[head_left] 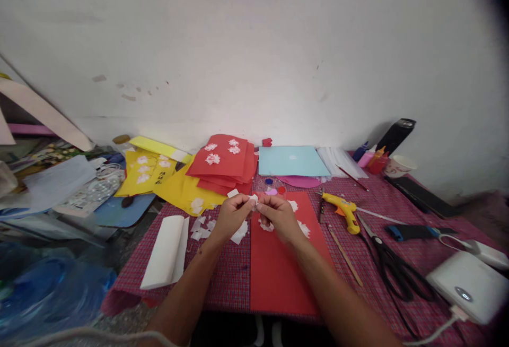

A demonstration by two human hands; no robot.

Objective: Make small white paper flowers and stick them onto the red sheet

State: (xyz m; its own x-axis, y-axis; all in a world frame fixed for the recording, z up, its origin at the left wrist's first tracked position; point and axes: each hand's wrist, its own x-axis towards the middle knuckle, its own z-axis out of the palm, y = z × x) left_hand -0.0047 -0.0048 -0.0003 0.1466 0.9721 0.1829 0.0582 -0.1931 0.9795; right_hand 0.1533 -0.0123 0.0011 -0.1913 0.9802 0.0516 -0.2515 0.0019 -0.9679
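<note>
My left hand (235,213) and my right hand (280,217) meet above the top left of a red sheet (284,272). Between their fingertips is a small piece of white paper (253,200), pinched from both sides. White paper flowers (304,228) sit on the upper part of the red sheet, partly hidden by my right hand. To the left of the sheet, cut white paper pieces (202,227) lie scattered on the checked cloth, some behind my left hand. A folded white paper (165,251) rests farther left.
Red sheets with flowers (222,158) and yellow sheets (178,188) lie at the back left, a light blue sheet (292,161) behind my hands. On the right are a yellow glue gun (342,210), black scissors (392,267), a wooden stick (345,255) and a white device (469,286).
</note>
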